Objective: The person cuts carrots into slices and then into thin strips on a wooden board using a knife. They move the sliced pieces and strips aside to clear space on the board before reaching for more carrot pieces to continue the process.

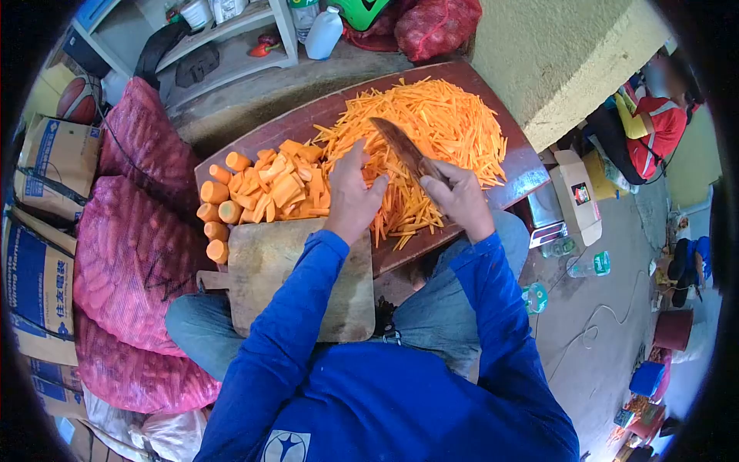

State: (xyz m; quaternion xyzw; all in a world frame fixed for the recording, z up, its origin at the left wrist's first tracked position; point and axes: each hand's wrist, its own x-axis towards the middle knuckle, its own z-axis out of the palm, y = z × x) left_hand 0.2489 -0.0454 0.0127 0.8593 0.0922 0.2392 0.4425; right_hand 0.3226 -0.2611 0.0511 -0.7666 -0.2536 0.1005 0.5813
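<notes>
My right hand (460, 199) is wrapped round the handle of a knife (398, 144), whose dark, broad blade points up and left over a large heap of carrot strips (439, 115). To the left of it, my left hand (354, 196) hovers at the near edge of the heap, thumb apart from the fingers, with nothing visible in it. Thick carrot pieces (281, 185) lie beside that hand, and several whole peeled carrots (218, 212) line the left end of the dark red table (523, 158). A worn wooden cutting board (300, 281) rests across my lap, under my left forearm.
Red mesh sacks of carrots (135, 262) are stacked at left beside cardboard boxes (42, 285). A concrete ledge (570, 61) rises behind the table. Plastic bottles (589, 264) and a cable (593, 327) lie on the floor at right. Another person (654, 131) sits at far right.
</notes>
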